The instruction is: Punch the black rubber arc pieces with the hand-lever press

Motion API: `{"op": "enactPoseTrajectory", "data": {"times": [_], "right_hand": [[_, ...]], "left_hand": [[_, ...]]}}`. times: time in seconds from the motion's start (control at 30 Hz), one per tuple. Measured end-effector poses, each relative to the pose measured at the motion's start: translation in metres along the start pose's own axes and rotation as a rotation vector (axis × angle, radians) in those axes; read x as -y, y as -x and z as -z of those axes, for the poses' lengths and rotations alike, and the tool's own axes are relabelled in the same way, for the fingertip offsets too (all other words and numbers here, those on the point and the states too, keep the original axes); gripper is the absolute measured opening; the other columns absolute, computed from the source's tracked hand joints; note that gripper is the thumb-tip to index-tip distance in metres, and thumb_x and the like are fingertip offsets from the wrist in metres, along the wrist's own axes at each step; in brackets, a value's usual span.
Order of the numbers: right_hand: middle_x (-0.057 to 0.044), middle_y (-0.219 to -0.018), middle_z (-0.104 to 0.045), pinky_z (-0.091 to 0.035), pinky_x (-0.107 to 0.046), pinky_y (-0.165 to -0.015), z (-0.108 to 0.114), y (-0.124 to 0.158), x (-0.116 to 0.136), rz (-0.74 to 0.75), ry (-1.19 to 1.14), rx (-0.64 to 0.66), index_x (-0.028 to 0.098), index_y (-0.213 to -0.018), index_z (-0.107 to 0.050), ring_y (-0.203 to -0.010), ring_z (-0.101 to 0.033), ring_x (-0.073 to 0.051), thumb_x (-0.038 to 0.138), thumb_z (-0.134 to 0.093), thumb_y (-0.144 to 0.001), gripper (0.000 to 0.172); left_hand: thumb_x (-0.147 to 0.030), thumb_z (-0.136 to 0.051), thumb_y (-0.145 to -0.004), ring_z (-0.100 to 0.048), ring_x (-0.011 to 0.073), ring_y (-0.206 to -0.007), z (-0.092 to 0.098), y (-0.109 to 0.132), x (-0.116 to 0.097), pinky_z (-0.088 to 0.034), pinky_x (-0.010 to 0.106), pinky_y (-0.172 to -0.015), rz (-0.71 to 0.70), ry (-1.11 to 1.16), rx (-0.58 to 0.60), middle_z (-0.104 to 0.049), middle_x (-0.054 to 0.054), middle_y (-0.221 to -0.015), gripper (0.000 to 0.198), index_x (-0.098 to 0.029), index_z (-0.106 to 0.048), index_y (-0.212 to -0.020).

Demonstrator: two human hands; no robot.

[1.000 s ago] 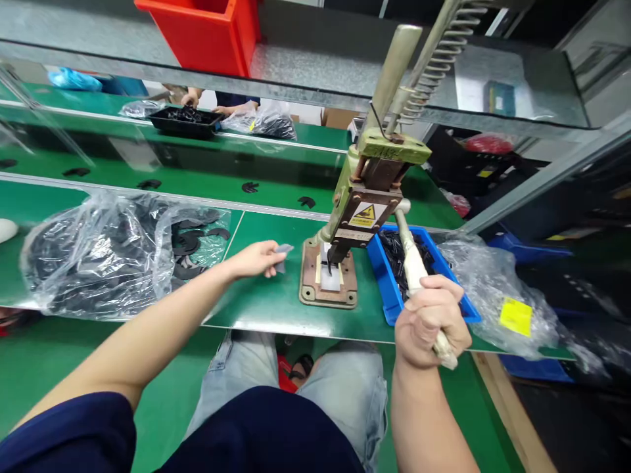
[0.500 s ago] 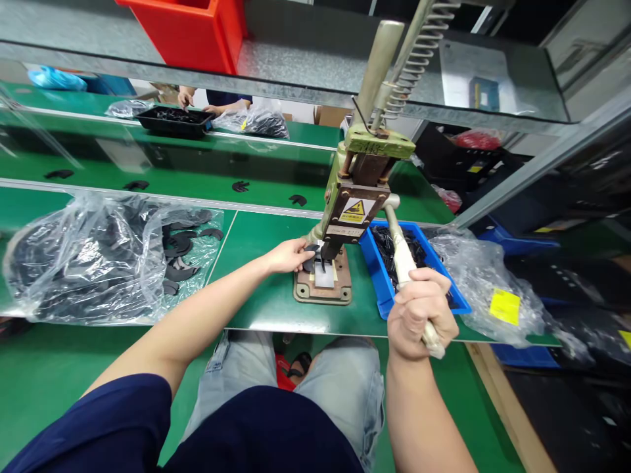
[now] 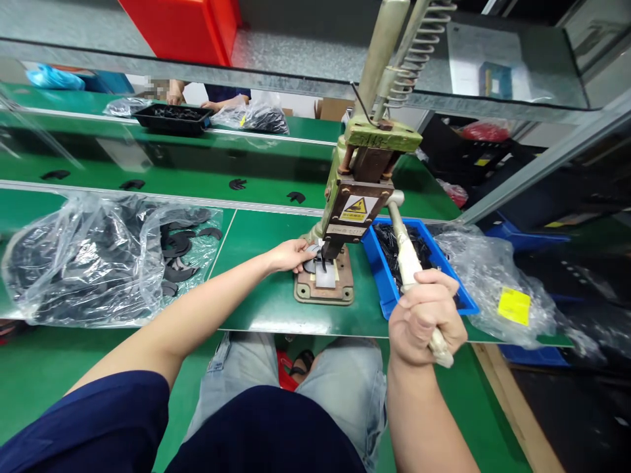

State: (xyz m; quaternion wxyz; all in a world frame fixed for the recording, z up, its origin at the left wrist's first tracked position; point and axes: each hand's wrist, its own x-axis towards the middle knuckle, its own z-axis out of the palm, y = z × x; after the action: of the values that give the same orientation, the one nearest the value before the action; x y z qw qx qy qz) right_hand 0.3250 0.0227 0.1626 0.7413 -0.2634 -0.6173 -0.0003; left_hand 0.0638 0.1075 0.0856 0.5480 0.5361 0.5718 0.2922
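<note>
Pinches a small flat black curved piece (image 3: 310,265) between the thumb and fingertips of the left hand (image 3: 288,255), at the foot of the olive-green cast-metal hand press (image 3: 362,190). Holds it on the white pad (image 3: 327,278) of the brown base plate (image 3: 308,294), just under the dark punch tip; cannot tell whether the tip touches it. Grips the cream-wrapped lever handle (image 3: 405,253) in the right hand (image 3: 426,320), fist closed fully round it, the handle slanting down over the blue plastic bin (image 3: 387,292) of black pieces. Reads as the seating step: piece being lined up beneath the punch, stroke apparently not yet made. Calls next for the piece lying flat and square on the pad, and for the left fingertips drawn clear of the punch before any pull on the lever. Leaves the clear plastic bag (image 3: 83,263) of black curved pieces well to the left on the green bench top (image 3: 261,305), touched by neither hand.
</note>
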Motion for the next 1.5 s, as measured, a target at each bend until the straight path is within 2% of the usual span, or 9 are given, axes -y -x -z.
{"op": "enactPoseTrajectory", "data": {"times": [0.27,0.43,0.5,0.6,0.73,0.83,0.97,1.2,1.5], "right_hand": [[0.004,-0.052,-0.046,-0.051,-0.051,-0.087,-0.007,0.0,-0.003,0.039,-0.039,-0.049,0.024,-0.057,-0.039,-0.059,-0.053,-0.018,0.039,-0.06,-0.098,0.048],[0.007,-0.054,-0.043,-0.053,-0.043,-0.08,-0.025,-0.07,0.003,0.119,-0.205,-0.084,0.025,-0.064,-0.045,-0.053,-0.046,-0.012,0.031,-0.066,-0.096,0.038],[0.0,-0.079,-0.064,-0.056,-0.041,-0.088,-0.028,-0.105,0.004,0.066,-0.234,0.026,0.023,-0.089,-0.064,-0.076,-0.065,-0.015,0.033,-0.07,-0.096,0.014],[-0.01,-0.14,-0.064,-0.051,-0.042,-0.109,-0.02,-0.124,-0.001,-0.018,-0.058,0.155,0.02,-0.14,-0.061,-0.133,-0.066,-0.028,0.037,-0.068,-0.097,0.047],[-0.014,-0.135,-0.067,-0.05,-0.051,-0.117,0.001,-0.059,-0.019,-0.067,0.26,0.158,0.019,-0.138,-0.063,-0.128,-0.066,-0.028,0.032,-0.076,-0.092,0.05],[-0.011,-0.119,-0.075,-0.056,-0.051,-0.112,0.004,0.014,-0.025,-0.277,0.213,0.64,0.022,-0.136,-0.065,-0.118,-0.071,-0.026,0.035,-0.072,-0.096,0.042],[-0.008,-0.113,-0.078,-0.063,-0.038,-0.091,-0.014,0.067,-0.013,-0.323,0.071,0.837,0.025,-0.129,-0.068,-0.102,-0.076,-0.023,0.039,-0.072,-0.097,0.035],[-0.008,-0.093,-0.073,-0.058,-0.039,-0.085,-0.031,0.085,0.008,-0.304,0.012,0.753,0.023,-0.093,-0.065,-0.091,-0.07,-0.022,0.036,-0.052,-0.104,0.022],[-0.008,-0.091,-0.072,-0.049,-0.04,-0.084,-0.024,0.073,0.012,-0.16,0.103,0.842,0.023,-0.097,-0.064,-0.087,-0.065,-0.022,0.035,-0.049,-0.106,0.021]], "left_hand": [[-0.034,-0.071,-0.105,-0.059,0.0099,-0.041,-0.003,0.003,-0.013,-0.046,0.017,-0.045,0.229,0.063,0.021,-0.062,-0.003,-0.051,0.029,-0.021,-0.051,-0.087],[-0.036,-0.075,-0.102,-0.063,0.0103,-0.043,-0.009,0.008,-0.014,-0.05,0.017,-0.048,0.206,0.121,0.002,-0.062,-0.005,-0.054,0.026,-0.019,-0.056,-0.095],[-0.039,-0.075,-0.102,-0.063,0.0098,-0.044,-0.01,0.012,-0.013,-0.051,0.016,-0.048,0.169,0.157,0.004,-0.064,-0.004,-0.056,0.029,-0.019,-0.056,-0.095],[-0.043,-0.076,-0.101,-0.064,0.0089,-0.045,-0.007,0.026,-0.011,-0.051,0.016,-0.047,0.069,0.242,0.007,-0.067,-0.003,-0.061,0.036,-0.019,-0.053,-0.09],[-0.053,-0.079,-0.097,-0.066,0.0106,-0.047,0.005,0.06,-0.009,-0.051,0.016,-0.045,-0.069,0.292,0.037,-0.067,-0.002,-0.059,0.044,-0.02,-0.051,-0.088],[-0.062,-0.08,-0.092,-0.064,0.0116,-0.044,0.009,0.088,-0.012,-0.048,0.017,-0.042,-0.133,0.285,0.071,-0.065,-0.003,-0.055,0.051,-0.021,-0.05,-0.087],[-0.068,-0.079,-0.089,-0.064,0.013,-0.043,-0.001,0.115,-0.019,-0.048,0.019,-0.042,-0.16,0.26,0.128,-0.065,-0.003,-0.054,0.055,-0.021,-0.051,-0.087],[-0.069,-0.076,-0.09,-0.066,0.0145,-0.043,-0.021,0.138,-0.025,-0.048,0.02,-0.042,-0.199,0.249,0.173,-0.066,-0.002,-0.055,0.053,-0.021,-0.054,-0.091],[-0.069,-0.076,-0.09,-0.063,0.0141,-0.046,-0.013,0.134,-0.025,-0.048,0.022,-0.045,-0.172,0.165,0.201,-0.061,-0.004,-0.055,0.052,-0.022,-0.053,-0.089]]}}
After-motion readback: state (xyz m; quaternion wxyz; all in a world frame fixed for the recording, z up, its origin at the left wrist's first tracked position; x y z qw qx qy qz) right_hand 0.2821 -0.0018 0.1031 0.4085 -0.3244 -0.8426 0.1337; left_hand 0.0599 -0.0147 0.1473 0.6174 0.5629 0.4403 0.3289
